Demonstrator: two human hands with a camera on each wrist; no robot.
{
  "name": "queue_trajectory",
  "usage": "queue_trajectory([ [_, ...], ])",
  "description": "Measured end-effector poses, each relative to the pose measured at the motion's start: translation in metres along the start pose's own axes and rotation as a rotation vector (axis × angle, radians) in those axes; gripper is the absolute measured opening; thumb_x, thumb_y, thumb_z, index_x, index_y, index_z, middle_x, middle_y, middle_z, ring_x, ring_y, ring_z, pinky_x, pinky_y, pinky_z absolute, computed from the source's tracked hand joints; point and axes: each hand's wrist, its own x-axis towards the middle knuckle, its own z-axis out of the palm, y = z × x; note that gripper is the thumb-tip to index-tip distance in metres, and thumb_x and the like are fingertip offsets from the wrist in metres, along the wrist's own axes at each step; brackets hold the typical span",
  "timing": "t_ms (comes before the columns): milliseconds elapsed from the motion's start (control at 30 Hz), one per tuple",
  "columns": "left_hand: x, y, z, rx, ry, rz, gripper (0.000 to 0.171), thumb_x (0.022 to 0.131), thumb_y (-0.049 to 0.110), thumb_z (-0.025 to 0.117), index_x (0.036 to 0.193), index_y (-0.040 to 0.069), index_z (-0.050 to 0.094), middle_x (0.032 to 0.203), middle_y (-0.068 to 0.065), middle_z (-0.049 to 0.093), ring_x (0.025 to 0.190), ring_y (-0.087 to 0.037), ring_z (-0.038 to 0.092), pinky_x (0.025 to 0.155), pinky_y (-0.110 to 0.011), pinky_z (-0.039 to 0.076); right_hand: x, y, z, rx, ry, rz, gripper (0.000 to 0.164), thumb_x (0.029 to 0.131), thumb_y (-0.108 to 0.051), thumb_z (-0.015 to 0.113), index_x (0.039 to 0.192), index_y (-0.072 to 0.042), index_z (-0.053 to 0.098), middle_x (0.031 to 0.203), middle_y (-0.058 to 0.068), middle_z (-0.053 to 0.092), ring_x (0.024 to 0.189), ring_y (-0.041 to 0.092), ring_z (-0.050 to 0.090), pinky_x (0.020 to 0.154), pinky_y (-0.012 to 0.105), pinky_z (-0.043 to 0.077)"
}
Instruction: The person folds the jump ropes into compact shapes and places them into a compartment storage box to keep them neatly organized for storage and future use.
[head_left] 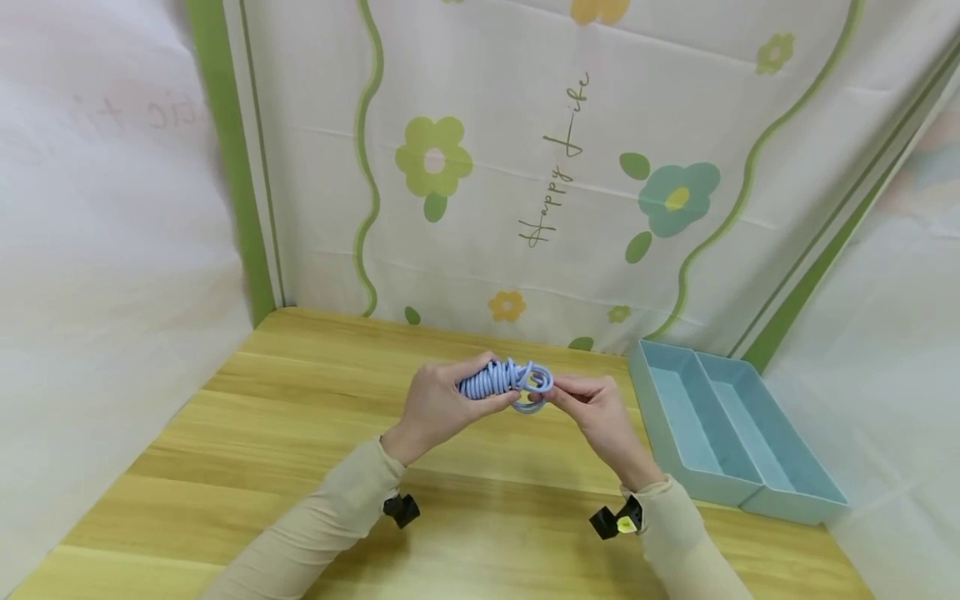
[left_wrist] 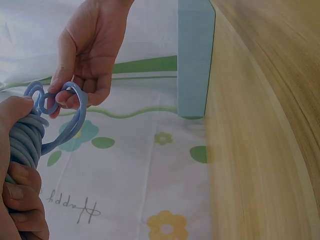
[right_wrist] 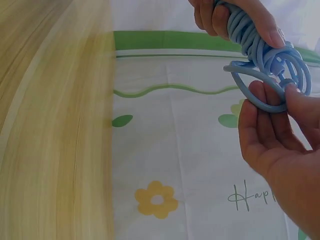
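A light blue cord (head_left: 491, 380), wound into a tight bundle with loose loops at one end, is held up above the table. My left hand (head_left: 435, 408) grips the wound part, its fingers curled round the coils in the left wrist view. At the looped end, my right hand (head_left: 603, 417) pinches a piece of the cord between thumb and fingers. The right wrist view shows the loops (right_wrist: 252, 95) spreading around those fingertips (right_wrist: 291, 95). Part of the bundle is hidden by the left hand, and whether the cord has a plug or handle cannot be made out.
On the right of the wooden table (head_left: 300, 467) stands a light blue tray (head_left: 787, 504) with two long compartments. White cloth printed with flowers (head_left: 480, 250) hangs behind the table, and pale cloth hangs at both sides.
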Motion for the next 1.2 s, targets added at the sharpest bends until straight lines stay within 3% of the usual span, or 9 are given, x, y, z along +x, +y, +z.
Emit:
queue_trajectory([
  [300,0.000,0.001,0.002,0.052,-0.040,-0.017,0.046,0.077,0.044,0.083,0.109,0.011,0.076,0.082,0.003,0.072,0.057,0.003,0.058,0.049,-0.014,0.044,-0.004,0.000,-0.001,0.011,-0.031,0.017,0.028,0.099,-0.009,0.060,0.125,-0.001,0.067,0.112,0.018,0.069,0.110,0.040,0.060,0.094,0.038,0.048],
  [500,-0.005,-0.002,0.007,0.131,-0.108,0.002,0.049,0.078,0.046,0.082,0.109,0.009,0.076,0.076,0.003,0.071,0.051,0.002,0.053,0.046,-0.013,0.040,-0.007,0.001,0.000,0.013,-0.031,0.050,0.040,0.098,-0.004,0.060,0.137,-0.004,0.052,0.115,0.018,0.068,0.105,0.033,0.065,0.091,0.037,0.050],
  [767,-0.008,-0.002,0.009,0.186,-0.147,-0.051,0.053,0.078,0.049,0.081,0.113,0.010,0.075,0.072,0.004,0.070,0.046,0.003,0.047,0.042,-0.015,0.037,-0.008,-0.001,0.001,-0.040,-0.102,0.020,0.033,0.097,0.005,0.057,0.129,0.001,0.052,0.118,0.020,0.065,0.107,0.034,0.063,0.086,0.036,0.053],
  [933,-0.008,-0.003,0.010,0.223,-0.158,-0.086,0.052,0.079,0.052,0.079,0.113,0.012,0.076,0.065,0.008,0.065,0.042,0.003,0.042,0.038,-0.016,0.034,-0.008,-0.004,0.004,-0.021,-0.091,0.093,0.034,0.098,-0.007,0.062,0.129,-0.002,0.051,0.119,0.019,0.064,0.108,0.038,0.061,0.086,0.037,0.053],
  [1200,-0.008,-0.003,0.011,0.250,-0.169,-0.066,0.050,0.080,0.051,0.078,0.111,0.012,0.076,0.065,0.007,0.063,0.043,0.002,0.041,0.039,-0.016,0.034,-0.006,-0.009,0.011,-0.151,-0.031,0.140,0.023,0.093,-0.018,0.072,0.107,-0.003,0.063,0.100,0.014,0.068,0.089,0.033,0.064,0.078,0.039,0.055],
])
